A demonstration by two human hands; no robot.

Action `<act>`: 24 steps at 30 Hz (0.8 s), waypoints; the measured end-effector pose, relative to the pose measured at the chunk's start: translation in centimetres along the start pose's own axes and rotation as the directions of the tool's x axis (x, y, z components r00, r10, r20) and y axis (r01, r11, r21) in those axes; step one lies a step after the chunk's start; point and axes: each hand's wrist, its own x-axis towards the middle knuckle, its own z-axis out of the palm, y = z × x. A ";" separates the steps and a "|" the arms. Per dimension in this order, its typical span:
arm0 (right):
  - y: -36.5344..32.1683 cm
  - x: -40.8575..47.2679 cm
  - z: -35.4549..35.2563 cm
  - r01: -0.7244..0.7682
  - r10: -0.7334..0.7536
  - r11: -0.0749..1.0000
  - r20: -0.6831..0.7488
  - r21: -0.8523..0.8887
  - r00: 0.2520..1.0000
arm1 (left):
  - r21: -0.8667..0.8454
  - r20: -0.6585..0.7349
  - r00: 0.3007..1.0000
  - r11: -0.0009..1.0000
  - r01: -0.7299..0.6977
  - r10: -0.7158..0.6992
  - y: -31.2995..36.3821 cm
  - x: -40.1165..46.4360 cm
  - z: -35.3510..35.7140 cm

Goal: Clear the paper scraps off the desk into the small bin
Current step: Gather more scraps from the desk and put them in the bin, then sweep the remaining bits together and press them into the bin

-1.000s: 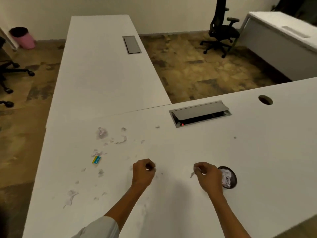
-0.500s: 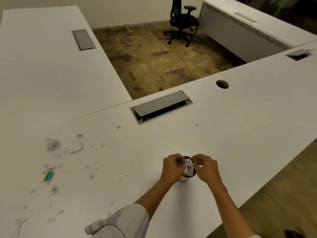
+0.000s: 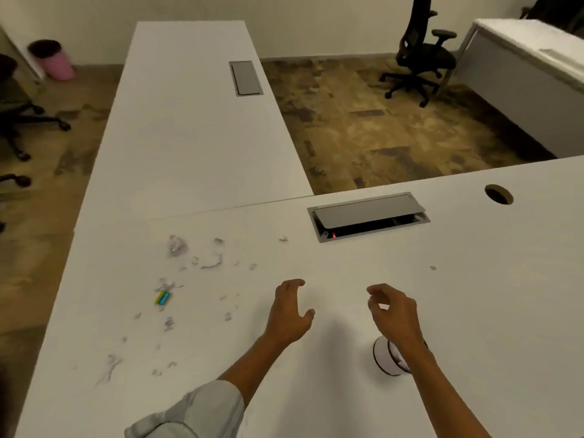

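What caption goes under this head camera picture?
Two empty hands, left and right, hover over a white desk between paper scraps and small bin.

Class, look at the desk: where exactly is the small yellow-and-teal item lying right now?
In the head view, the yellow-and-teal item lies flat on the white desk, left of the left hand, among the paper scraps.

A single head-worn, wide-angle view looks forward and down onto a white desk (image 3: pixel 458 311) from close above its near edge — the floor, a second desk joined on beyond it, and the far wall lie farther off.
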 end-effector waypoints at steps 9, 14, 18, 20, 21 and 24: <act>-9.8 5.6 15.7 0.201 -0.168 0.979 0.405 -0.039 0.899 | 0.328 -0.319 0.897 0.852 0.408 -0.307 -14.5 0.3 -18.3; -16.5 7.4 26.4 0.535 -0.394 0.837 0.553 -0.114 0.734 | 0.411 -0.257 0.834 0.725 0.552 -0.489 -21.6 -1.5 -24.0; -20.2 8.2 33.3 0.692 -0.464 0.695 0.615 -0.195 0.638 | 0.432 -0.145 0.871 0.762 0.483 -0.470 -25.3 -1.9 -26.8; -21.8 8.9 35.8 0.759 -0.505 0.619 0.637 -0.203 0.582 | 0.431 -0.082 0.905 0.804 0.410 -0.417 -26.3 -1.2 -27.8; -22.6 9.3 36.9 0.784 -0.518 0.591 0.654 -0.191 0.551 | 0.439 -0.054 0.921 0.819 0.369 -0.386 -26.6 -0.7 -28.1; -23.9 10.4 39.4 0.828 -0.495 0.541 0.740 -0.149 0.456 | 0.481 0.014 0.957 0.841 0.249 -0.291 -27.0 1.4 -27.9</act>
